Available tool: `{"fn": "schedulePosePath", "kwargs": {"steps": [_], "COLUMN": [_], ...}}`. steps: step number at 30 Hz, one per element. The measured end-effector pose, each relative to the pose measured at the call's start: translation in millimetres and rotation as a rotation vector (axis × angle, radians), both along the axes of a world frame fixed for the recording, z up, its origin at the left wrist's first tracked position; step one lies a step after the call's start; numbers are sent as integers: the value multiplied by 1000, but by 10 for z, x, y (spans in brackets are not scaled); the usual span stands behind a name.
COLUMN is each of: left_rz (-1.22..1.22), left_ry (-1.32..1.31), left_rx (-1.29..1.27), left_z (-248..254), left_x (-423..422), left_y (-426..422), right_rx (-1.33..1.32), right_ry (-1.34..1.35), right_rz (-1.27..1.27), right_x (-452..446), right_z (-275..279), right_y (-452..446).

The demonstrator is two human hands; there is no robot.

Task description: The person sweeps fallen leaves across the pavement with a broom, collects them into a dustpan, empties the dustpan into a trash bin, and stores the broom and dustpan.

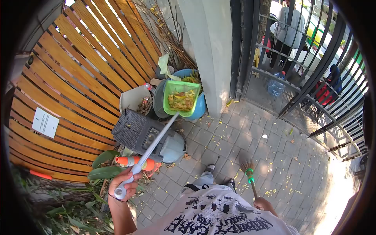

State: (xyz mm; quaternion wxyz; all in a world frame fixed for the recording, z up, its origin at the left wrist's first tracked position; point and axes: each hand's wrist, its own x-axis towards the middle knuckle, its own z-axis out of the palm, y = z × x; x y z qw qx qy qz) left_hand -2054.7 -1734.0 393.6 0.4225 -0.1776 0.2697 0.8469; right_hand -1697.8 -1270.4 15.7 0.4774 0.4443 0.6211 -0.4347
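Observation:
My left hand (124, 185) is wrapped around the grey handle of a long-handled green dustpan (184, 113). The pan is raised over a blue bin (201, 105) by the wall, and yellow-green leaves (181, 100) lie in it. More leaves show in the bin behind the pan; the pan hides part of the bin. Low on the right, my right hand (265, 204) grips the stick of a twig broom (249, 172) with a green binding. The broom's bristles point down toward the paving, apart from the dustpan.
A grey plastic container (172, 147), a white bucket (127, 100) and an orange traffic cone (137, 161) stand along the wooden slat fence (78, 86). Small leaves dot the grey paving (235, 133). Behind the metal gate (290, 84) are a person (291, 23) and a water jug (276, 84).

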Motion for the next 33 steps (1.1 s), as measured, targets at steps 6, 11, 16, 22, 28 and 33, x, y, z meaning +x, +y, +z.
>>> {"fn": "schedulePosePath", "kwargs": {"steps": [6,11,16,22,28,33], "left_rz": [-61,-139,-342,-309,136,-2], "left_ry": [508,986,1310,1347,1113,815], "left_rx": [-627,-1176,-1855,-1898,-986,-918], "left_z": [-486,-1582,-2369,-2489,-2577,-2587], "left_x": [-789,-1691,-1913,-1497,-774,-323], "left_y": [388,725,900,728,708,1012], "right_rx": [153,275,332,386,151,108], "right_ry": [375,248,433,257,38,-20], "right_rz": [373,379,170,170,-327,-693], "right_x": [2,-105,65,76,587,692], "right_z": [664,1045,1041,946,-178,281], "right_y": [-258,-595,-790,-1074,-1367,-1746]}}
